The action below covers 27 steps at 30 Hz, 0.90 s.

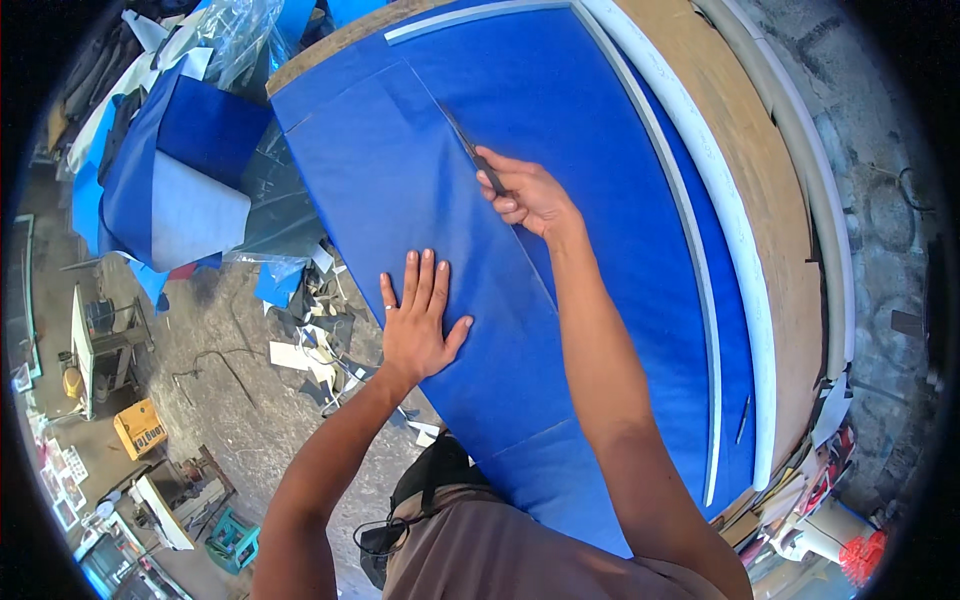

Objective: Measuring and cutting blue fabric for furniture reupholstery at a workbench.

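A wide sheet of blue material [610,250] covers the table in front of me. My left hand [420,325] lies flat on it near its left edge, fingers spread and a ring on one finger. Farther up the sheet, my right hand [530,192] is closed round the black handle of a knife [490,172]. Its thin blade points up and to the left, along a fine line on the blue material. From below the right hand the line runs on toward my right forearm. Shallow creases show in the sheet between my hands.
A pale strip [683,190] bends along the sheet's far and right sides, beside a white roll [735,220]. A slim pen-like object [743,420] lies at right. Blue offcuts [190,190] heap at upper left; scraps [320,355] litter the floor near a yellow box [140,428].
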{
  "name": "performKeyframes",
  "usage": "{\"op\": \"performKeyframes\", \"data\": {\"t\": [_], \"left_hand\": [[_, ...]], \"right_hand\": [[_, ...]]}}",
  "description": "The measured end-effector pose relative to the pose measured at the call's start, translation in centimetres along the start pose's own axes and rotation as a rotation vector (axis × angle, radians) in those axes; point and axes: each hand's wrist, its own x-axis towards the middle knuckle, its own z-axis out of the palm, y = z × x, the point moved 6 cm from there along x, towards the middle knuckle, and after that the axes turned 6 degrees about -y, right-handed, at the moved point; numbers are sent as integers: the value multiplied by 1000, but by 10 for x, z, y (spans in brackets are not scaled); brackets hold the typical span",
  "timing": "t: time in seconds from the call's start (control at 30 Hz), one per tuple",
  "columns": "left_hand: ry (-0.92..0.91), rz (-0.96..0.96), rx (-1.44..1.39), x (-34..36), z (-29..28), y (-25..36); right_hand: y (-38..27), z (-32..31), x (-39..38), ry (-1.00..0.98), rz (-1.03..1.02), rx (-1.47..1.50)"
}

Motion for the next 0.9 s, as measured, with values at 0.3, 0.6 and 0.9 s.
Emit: {"op": "performKeyframes", "data": {"t": [0.3,0.6,0.9], "left_hand": [[-30,-6,-23,1,0,0],[-40,-7,-45,4,-3,-1],[-23,-6,-32,3,-3,-1]], "right_hand": [[-12,8,30,2,10,-15],[-28,16,63,-22,2,-49],[-37,25,95,-59,-1,-28]]}}
